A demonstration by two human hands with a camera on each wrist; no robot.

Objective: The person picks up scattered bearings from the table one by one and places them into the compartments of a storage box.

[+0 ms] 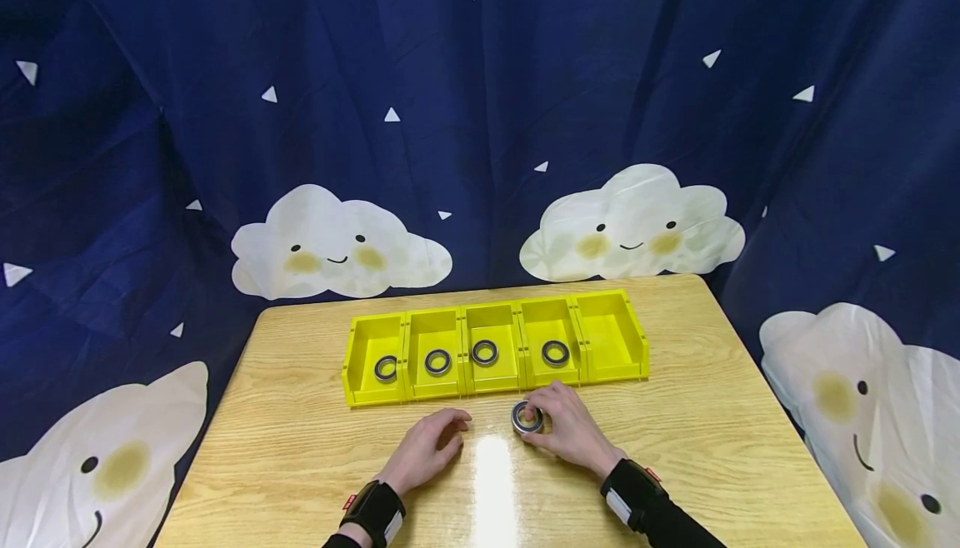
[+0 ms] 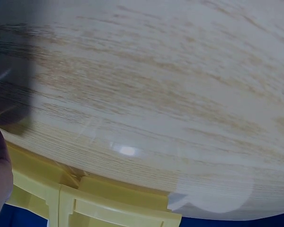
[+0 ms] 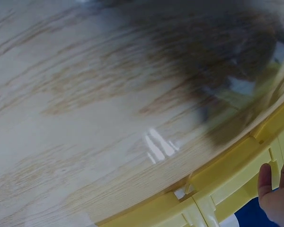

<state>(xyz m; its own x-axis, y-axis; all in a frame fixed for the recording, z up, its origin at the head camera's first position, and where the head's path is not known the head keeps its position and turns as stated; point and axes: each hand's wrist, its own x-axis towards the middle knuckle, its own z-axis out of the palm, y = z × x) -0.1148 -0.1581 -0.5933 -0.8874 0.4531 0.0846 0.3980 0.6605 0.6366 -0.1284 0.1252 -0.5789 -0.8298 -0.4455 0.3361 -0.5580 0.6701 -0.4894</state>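
My right hand (image 1: 570, 427) pinches a ball bearing (image 1: 517, 425), a metal ring with a dark seal, between thumb and fingers over the table, just in front of the yellow bins. In the right wrist view only part of that hand (image 3: 277, 203) shows at the right edge, and the bearing is out of sight. My left hand (image 1: 423, 452) holds nothing; its fingers are loosely bent, to the left of the bearing. Part of the left hand (image 2: 0, 177) appears at the left edge of the left wrist view.
A row of joined yellow bins (image 1: 459, 392) stands along the back of the wooden table (image 1: 285, 431). Single bearings lie in several of them, such as the leftmost bearing (image 1: 386, 368) and another bearing (image 1: 555, 353) right of the middle. A dark blue curtain (image 1: 487, 48) hangs behind.
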